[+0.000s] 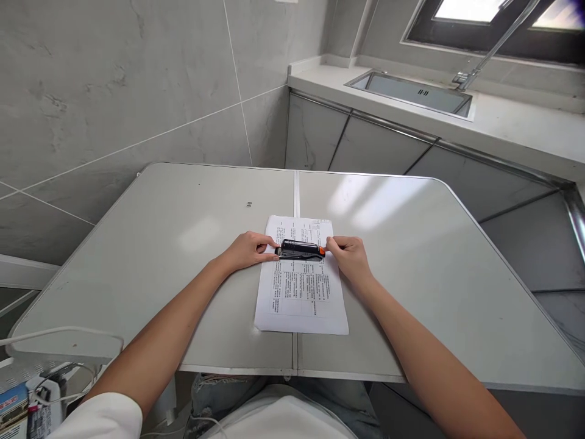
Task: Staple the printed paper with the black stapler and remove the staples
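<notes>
Left hand (pixel 255 249): nearly closed, gripping one end of a black stapler (pixel 299 247) with forefinger above and thumb below, other fingers curled toward the palm.

Right hand (pixel 351 253): drawn into a pinch at the stapler's orange-tipped end, directly opposite the left hand.

Stapler: lying crosswise over the upper half of a printed paper (pixel 301 320), steadied at both ends, showing a thin silvery strip along the side nearer the body.

Printed paper: spread flat between the forearms (pixel 176 326), dense with columns of dark characters, bridging the central seam of the table (pixel 137 256).

Forearms: reaching in bare from either side, emerging on the left from a white sleeve (pixel 109 417).

Table: pale gray, metal-edged and rounded at the corners, catching bright window glare on the far right half.

Small dark pieces (pixel 249 204): lying side by side beyond the paper and slightly left, too tiny to identify.

Lap: dressed in faded, frayed jeans (pixel 217 396) and a white top (pixel 287 417), tucked close to the table's near edge.

Lower left: crossed by a white cable (pixel 68 330), with a blue-printed package (pixel 13 408) underneath.

Wall (pixel 137 73): clad in gray tile, rising past the table's far left edge.

Countertop (pixel 516 131): fitted with a metal sink (pixel 397 88) and slender faucet (pixel 487 58), set above marbled cabinets (pixel 384 140) and below a dark-framed window (pixel 461 32).
</notes>
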Available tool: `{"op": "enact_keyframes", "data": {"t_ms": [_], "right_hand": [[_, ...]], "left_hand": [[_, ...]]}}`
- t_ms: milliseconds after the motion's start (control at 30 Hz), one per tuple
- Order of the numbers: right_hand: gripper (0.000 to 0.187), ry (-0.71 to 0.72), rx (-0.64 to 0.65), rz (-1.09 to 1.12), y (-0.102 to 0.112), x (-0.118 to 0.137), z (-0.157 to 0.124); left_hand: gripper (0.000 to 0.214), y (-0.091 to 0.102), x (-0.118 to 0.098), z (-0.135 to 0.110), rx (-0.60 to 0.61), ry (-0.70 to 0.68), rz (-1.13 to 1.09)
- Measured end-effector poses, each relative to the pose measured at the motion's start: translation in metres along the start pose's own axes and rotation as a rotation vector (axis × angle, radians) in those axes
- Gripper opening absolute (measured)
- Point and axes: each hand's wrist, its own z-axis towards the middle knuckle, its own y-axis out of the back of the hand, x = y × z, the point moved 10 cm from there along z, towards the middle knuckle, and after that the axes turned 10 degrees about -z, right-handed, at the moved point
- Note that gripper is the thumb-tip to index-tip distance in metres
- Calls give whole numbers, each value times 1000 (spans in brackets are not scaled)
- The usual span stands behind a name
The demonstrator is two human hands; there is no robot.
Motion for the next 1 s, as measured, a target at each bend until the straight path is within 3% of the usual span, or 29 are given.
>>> {"op": "enact_keyframes", "data": {"t_ms": [1000], "right_hand": [[46, -5, -16, -16, -4, -2, 0]], "left_hand": [[41, 0, 0, -1, -10, -45, 28]]}}
